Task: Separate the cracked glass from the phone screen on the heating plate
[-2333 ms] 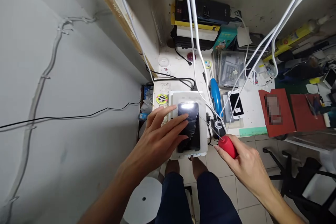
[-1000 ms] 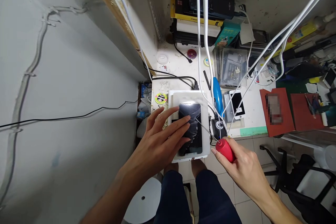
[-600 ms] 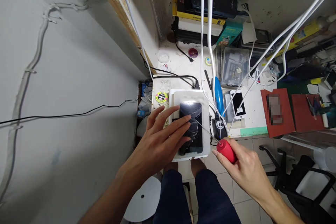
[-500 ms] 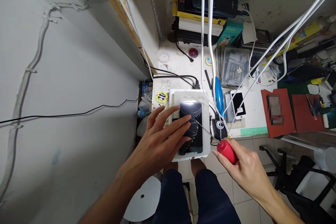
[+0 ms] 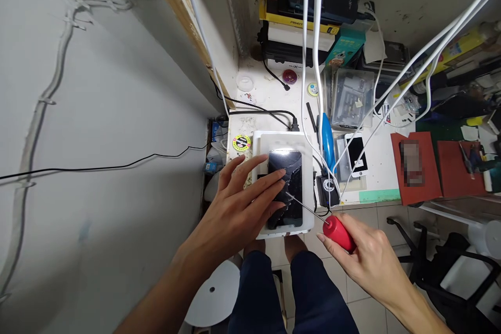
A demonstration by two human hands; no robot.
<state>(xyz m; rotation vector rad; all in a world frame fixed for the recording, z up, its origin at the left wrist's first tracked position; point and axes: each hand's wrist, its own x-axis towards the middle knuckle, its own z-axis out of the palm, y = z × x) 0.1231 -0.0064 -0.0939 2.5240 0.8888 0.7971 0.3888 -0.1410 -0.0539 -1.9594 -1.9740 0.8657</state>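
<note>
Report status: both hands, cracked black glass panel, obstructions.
Left hand: spread, fingers on cracked black glass panel. Right hand: gripping red-handled thin metal tool, tip at panel. Loose white cables nearby, none over panel.

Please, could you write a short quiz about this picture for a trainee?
1. Which hand holds the red-handled tool: A left, B right, C both?
2. Complete with one word: the left hand touches a black screen, and its glass is ____.
3. True or false: the white phone lies to the left of the red mats.

Key: 1. B, the right hand. 2. Cracked. 3. True.
</note>
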